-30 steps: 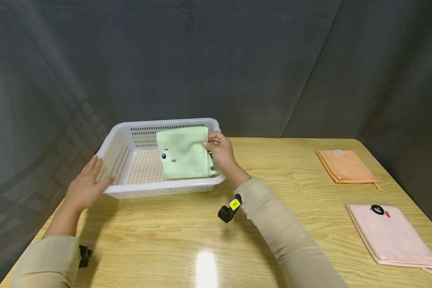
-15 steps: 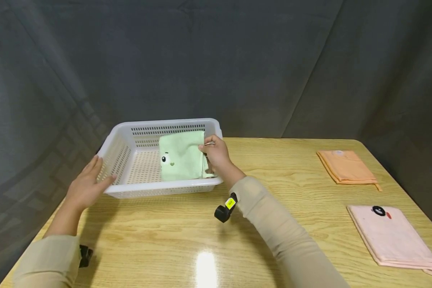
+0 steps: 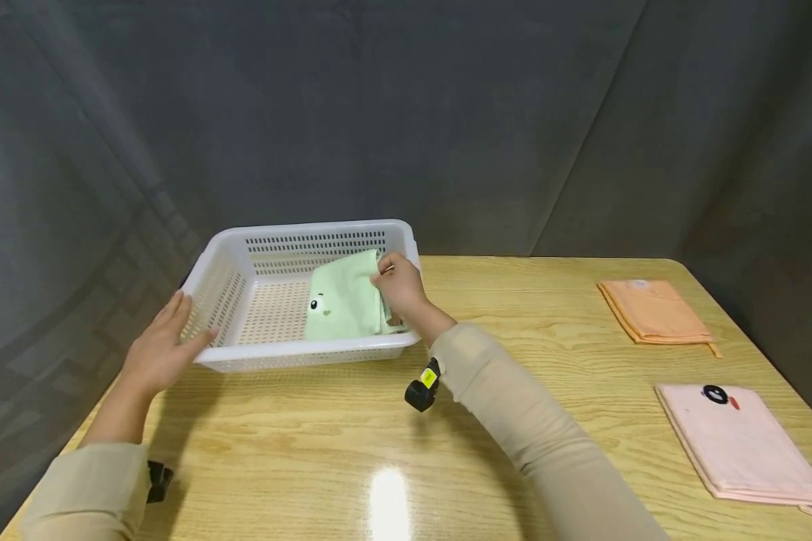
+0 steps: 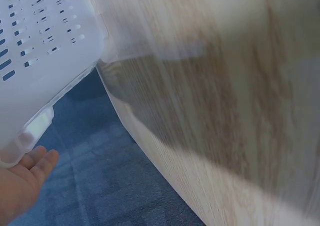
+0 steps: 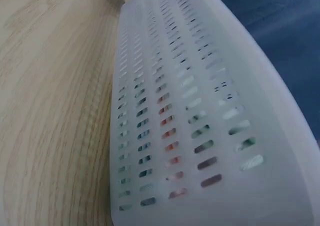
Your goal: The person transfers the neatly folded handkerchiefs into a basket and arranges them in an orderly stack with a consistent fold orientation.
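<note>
In the head view a white slotted plastic basket (image 3: 307,348) stands at the back left of the table. My left hand (image 3: 159,349) holds its left rim near the front corner, thumb on the inner side and fingers outside. Over the right rim my right hand (image 3: 404,289) reaches in and pinches the right edge of a folded light-green hand towel (image 3: 345,297). That towel has an embroidered eye and lies tilted at the basket's right end. Reddish cloth (image 5: 169,133) shows through the slots in the right wrist view; most of it is hidden. The right hand is out of that view.
A folded orange towel (image 3: 656,312) lies at the table's right rear. Nearer, at the right, is a folded pink towel (image 3: 744,443) with a black ring-shaped patch. A dark curtain (image 3: 474,128) hangs behind the wooden table (image 3: 298,443), whose left edge is close to the basket.
My right hand has moved slightly left and down into the basket with the green towel, which now sits lower and more tilted. The left hand and basket stay in place.
</note>
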Demonstrator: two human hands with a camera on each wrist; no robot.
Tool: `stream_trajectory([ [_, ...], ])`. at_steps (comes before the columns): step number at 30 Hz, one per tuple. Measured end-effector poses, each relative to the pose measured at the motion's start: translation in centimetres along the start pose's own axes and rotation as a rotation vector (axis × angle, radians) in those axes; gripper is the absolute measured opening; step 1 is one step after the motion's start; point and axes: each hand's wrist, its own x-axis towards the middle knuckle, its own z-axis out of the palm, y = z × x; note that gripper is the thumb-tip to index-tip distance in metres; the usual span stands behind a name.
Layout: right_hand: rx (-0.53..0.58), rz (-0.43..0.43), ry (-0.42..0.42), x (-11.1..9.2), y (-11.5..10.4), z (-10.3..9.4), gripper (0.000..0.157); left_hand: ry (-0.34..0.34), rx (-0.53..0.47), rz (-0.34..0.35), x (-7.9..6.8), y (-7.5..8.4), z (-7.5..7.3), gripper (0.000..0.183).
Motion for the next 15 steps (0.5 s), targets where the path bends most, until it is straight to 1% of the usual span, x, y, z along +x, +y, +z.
stream_trajectory([
  [2, -0.074, -0.031, -0.013, -0.07, 0.02, 0.07, 0.012, 0.000, -0.003, 0.000, -0.01, 0.00, 0.00, 0.072],
  [6, -0.168, -0.064, -0.027, -0.24, 0.00, 0.44, 0.013, -0.004, -0.004, -0.006, -0.18, -0.11, -0.11, 0.073],
  [9, -0.276, -0.103, 0.002, -0.51, -0.26, 0.59, 0.013, -0.002, -0.005, -0.009, -0.28, -0.18, -0.19, 0.072],
  [11, -0.376, -0.132, 0.025, -0.68, -0.39, 0.55, 0.013, 0.000, -0.007, -0.006, -0.31, -0.19, -0.16, 0.073],
  [14, -0.510, -0.174, 0.044, -0.85, -0.40, 0.39, 0.005, 0.000, -0.004, 0.000, -0.34, -0.19, -0.08, 0.073],
  [15, -0.552, -0.189, 0.045, -0.85, -0.32, 0.37, 0.008, 0.000, -0.003, 0.001, -0.36, -0.19, -0.06, 0.073],
])
